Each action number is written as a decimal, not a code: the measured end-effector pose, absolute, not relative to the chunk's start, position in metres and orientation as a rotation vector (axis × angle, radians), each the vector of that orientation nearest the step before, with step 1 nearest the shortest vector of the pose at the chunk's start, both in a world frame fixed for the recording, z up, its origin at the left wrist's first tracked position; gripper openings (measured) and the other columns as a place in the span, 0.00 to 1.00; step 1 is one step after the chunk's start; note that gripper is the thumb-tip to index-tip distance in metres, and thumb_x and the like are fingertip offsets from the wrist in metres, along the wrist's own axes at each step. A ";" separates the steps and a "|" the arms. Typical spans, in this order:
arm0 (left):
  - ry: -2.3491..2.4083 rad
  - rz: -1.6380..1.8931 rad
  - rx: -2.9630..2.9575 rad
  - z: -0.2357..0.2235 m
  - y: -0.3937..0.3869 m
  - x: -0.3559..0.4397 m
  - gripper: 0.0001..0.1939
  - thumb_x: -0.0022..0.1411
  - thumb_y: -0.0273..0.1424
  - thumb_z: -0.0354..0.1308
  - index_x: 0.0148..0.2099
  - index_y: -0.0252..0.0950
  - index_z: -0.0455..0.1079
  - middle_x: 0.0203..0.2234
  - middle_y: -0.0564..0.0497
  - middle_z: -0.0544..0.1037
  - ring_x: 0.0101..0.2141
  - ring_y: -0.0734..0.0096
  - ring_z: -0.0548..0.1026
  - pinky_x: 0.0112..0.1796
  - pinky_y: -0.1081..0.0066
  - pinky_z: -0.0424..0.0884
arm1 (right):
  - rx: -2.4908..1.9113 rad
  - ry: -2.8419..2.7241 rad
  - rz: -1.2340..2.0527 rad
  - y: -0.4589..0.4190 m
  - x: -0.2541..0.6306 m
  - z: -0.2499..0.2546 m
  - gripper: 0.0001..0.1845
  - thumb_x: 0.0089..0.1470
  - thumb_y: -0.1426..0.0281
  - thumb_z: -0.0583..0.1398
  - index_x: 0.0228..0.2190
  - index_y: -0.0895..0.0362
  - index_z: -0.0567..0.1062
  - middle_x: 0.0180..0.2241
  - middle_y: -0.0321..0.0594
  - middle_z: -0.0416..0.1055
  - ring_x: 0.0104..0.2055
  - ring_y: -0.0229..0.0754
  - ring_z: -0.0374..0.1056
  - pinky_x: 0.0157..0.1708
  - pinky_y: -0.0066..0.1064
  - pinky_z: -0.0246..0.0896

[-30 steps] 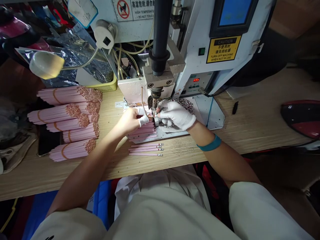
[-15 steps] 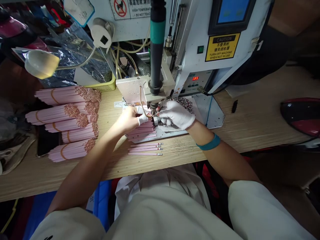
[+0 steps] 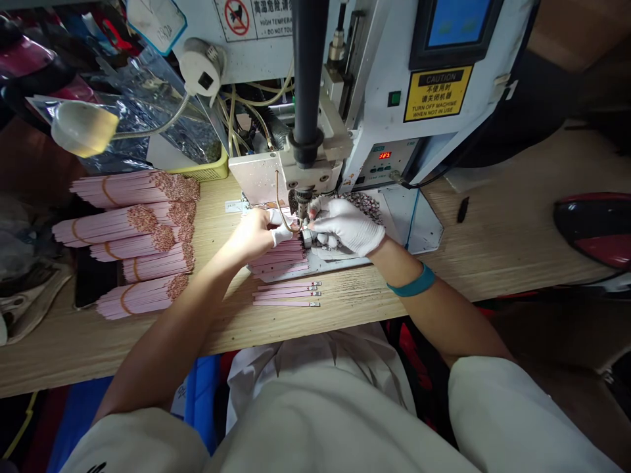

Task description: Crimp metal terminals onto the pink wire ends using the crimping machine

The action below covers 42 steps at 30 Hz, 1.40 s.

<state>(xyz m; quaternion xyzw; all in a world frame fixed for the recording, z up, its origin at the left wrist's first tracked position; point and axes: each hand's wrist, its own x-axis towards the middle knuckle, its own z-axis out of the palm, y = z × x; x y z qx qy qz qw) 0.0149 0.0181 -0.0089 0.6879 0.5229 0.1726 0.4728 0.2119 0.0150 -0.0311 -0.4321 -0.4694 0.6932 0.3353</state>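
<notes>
My left hand (image 3: 251, 234), with white covers on some fingertips, is closed in a pinch on a thin pink wire beside the machine's nozzle. My right hand (image 3: 348, 225), in a white glove with bare fingertips, is pinched from the other side under the machine head (image 3: 304, 176). What its fingertips hold is too small and hidden to make out. Pink wires (image 3: 279, 257) lie in a row just below my left fingers. Several pink wires with small metallic ends (image 3: 286, 294) lie on the table in front. A pile of small metallic parts (image 3: 363, 205) sits behind my right hand.
Bundles of pink wires (image 3: 133, 220) with copper-coloured ends, banded together, lie at left. Behind them stand a yellow basket (image 3: 210, 169) and a lamp (image 3: 83, 128). The machine's control box (image 3: 387, 161) is at back right. A dark red and black object (image 3: 594, 230) rests far right.
The machine head and its dark column have come down toward my fingertips, and the teal band on the column is out of view. Both hands stay almost where they were.
</notes>
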 end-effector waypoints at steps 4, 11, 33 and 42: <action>1.246 0.400 1.782 0.000 0.013 0.009 0.10 0.50 0.34 0.59 0.28 0.31 0.73 0.22 0.53 0.72 0.26 0.71 0.69 0.28 0.74 0.62 | -1.219 -1.386 1.592 0.016 0.225 -0.023 0.08 0.49 0.74 0.62 0.31 0.56 0.67 0.20 0.32 0.63 0.17 0.32 0.59 0.10 0.22 0.49; 1.355 -0.062 2.266 0.011 -0.021 0.011 0.11 0.56 0.33 0.54 0.31 0.32 0.75 0.27 0.46 0.76 0.26 0.68 0.71 0.27 0.72 0.63 | -1.397 -1.832 1.019 0.024 0.260 -0.013 0.17 0.54 0.67 0.59 0.16 0.57 0.63 0.18 0.35 0.61 0.22 0.34 0.58 0.21 0.28 0.50; 1.235 -0.246 2.565 -0.005 -0.035 0.024 0.13 0.60 0.29 0.49 0.38 0.38 0.75 0.34 0.50 0.77 0.27 0.67 0.73 0.27 0.70 0.61 | -1.427 -2.476 0.471 0.018 0.242 -0.032 0.11 0.50 0.70 0.59 0.32 0.53 0.82 0.32 0.38 0.73 0.33 0.42 0.65 0.32 0.32 0.54; 0.917 -0.295 2.908 -0.007 -0.052 0.035 0.11 0.63 0.27 0.48 0.39 0.36 0.73 0.37 0.45 0.71 0.35 0.62 0.71 0.26 0.67 0.63 | -1.357 -2.444 0.512 0.018 0.247 -0.029 0.10 0.51 0.70 0.59 0.30 0.55 0.81 0.29 0.39 0.72 0.32 0.41 0.64 0.32 0.31 0.54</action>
